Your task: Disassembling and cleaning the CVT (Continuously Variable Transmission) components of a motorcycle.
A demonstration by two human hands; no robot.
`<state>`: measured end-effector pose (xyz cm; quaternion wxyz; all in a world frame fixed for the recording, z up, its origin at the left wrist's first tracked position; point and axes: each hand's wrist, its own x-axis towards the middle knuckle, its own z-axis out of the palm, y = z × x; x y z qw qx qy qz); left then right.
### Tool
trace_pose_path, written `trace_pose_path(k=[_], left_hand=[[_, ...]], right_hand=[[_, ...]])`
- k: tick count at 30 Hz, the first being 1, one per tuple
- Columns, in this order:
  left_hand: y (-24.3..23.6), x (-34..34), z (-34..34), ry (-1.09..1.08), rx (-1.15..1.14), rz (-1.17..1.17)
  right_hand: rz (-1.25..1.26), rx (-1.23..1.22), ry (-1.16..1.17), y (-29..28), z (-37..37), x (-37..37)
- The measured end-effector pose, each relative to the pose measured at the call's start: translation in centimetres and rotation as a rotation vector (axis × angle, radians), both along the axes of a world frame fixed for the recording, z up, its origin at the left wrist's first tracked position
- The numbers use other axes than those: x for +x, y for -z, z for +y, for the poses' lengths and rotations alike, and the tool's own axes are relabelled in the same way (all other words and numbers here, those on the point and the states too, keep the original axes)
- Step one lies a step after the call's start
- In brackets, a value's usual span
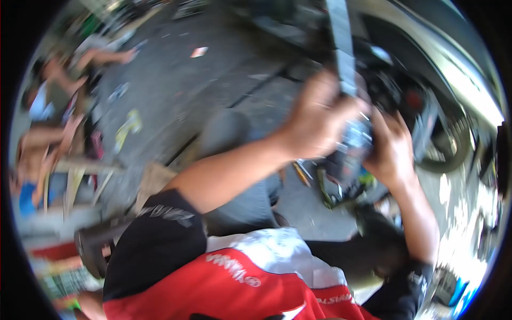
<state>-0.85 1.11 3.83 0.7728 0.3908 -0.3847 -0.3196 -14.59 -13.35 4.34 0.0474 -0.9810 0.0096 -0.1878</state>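
Near the upper middle, my left hand (320,120) is closed, its thumb and fingers pressed round the lower end of a long pale grey strip (341,37). The strip runs up out of view. Just below it is a dark, shiny object (349,157), too blurred to name. My right hand (392,146) is curled against the right side of that object, its fingers partly hidden and smeared. Both forearms reach up from my lap, and the two hands are close together.
A motorcycle wheel (456,141) and dark parts stand at the right. Tools (303,173) and a greenish item (333,194) lie on the grey floor below my hands. People sit at the far left by a wooden stool (88,165). A yellow wrapper (127,128) lies nearby.
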Motion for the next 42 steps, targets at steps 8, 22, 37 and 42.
trace_pose_path(k=[8,22,37,42], left_hand=[[-0.8,-0.6,-0.9,-0.154,0.029,0.075],[4.2,0.5,-3.6,-0.12,0.469,0.376],[4.1,0.1,-3.2,-0.114,0.502,0.386],[4.1,0.0,-3.2,-0.114,0.487,0.381]], right_hand=[[0.044,-0.028,0.055,-1.9,-0.2,0.0],[0.399,0.859,-0.139,5.9,-0.7,1.8],[0.343,0.81,-0.189,6.2,-0.6,1.4],[0.383,0.804,-0.202,6.7,-1.4,1.3]])
